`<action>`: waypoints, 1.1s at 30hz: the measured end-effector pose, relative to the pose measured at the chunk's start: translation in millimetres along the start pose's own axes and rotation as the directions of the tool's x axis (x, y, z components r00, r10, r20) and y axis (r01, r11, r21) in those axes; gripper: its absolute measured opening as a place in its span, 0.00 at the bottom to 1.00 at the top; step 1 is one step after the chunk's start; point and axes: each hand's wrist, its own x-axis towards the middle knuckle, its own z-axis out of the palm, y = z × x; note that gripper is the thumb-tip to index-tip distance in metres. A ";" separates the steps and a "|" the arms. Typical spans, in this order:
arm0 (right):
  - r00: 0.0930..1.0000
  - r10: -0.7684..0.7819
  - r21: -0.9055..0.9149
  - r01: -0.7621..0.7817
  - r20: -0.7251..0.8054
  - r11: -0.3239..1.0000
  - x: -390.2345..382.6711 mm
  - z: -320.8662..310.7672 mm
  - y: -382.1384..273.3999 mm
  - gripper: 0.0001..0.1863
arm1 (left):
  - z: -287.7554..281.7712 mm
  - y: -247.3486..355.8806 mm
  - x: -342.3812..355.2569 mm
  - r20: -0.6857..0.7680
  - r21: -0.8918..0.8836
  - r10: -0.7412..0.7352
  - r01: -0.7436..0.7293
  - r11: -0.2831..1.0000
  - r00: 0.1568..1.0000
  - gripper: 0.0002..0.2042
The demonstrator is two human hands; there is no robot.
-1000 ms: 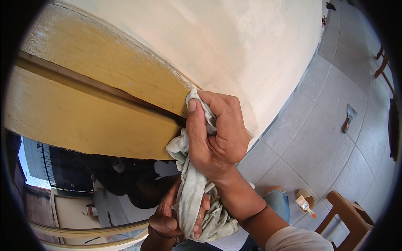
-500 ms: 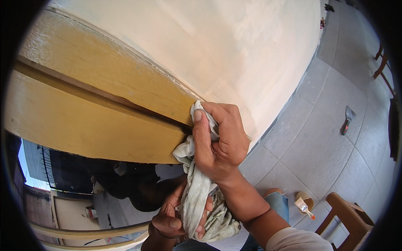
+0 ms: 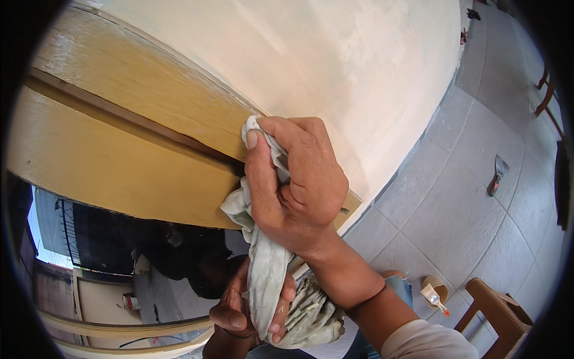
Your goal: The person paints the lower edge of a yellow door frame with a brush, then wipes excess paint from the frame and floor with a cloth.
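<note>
My right hand (image 3: pixel 308 185) pinches one end of a whitish, stained cloth (image 3: pixel 269 269) between thumb and fingers. That end presses on the edge of a yellow-painted wooden frame (image 3: pixel 143 99), where it meets the cream wall. From there the cloth hangs down to my left hand (image 3: pixel 233 308), whose fingers curl around its bunched lower part. A dark groove (image 3: pixel 134 125) runs along the frame. Below the wood is a dark, reflective glass pane (image 3: pixel 179 257).
The cream wall (image 3: pixel 371 66) rises beside the frame. On the grey tiled floor (image 3: pixel 445 197) at right lies a scraper (image 3: pixel 497 175). A paintbrush (image 3: pixel 434 297) rests across a small pot (image 3: pixel 441 286), near a brown stool (image 3: pixel 499 311). Another brown furniture leg (image 3: pixel 545 102) stands far right.
My right hand has slid up and left along the frame's edge with the cloth, uncovering the corner of the wood behind it. The left hand still holds the lower bunch.
</note>
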 end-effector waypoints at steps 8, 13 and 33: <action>0.998 -0.058 -0.006 0.058 -0.021 0.998 1.2 5.2 1.9 0.08 | -0.4 -1.4 0.9 0.016 0.061 0.009 -0.010 0.998 1.000 0.56; 1.000 0.001 -0.017 -0.001 -0.008 1.000 -1.8 -4.2 1.4 0.08 | -1.5 0.2 2.6 0.004 0.008 -0.048 0.048 0.999 0.999 0.56; 0.979 0.204 -0.128 -0.204 -0.011 0.971 -62.1 -50.1 37.6 0.06 | -22.8 -8.3 0.3 -0.197 0.007 -0.208 0.214 0.977 0.958 0.58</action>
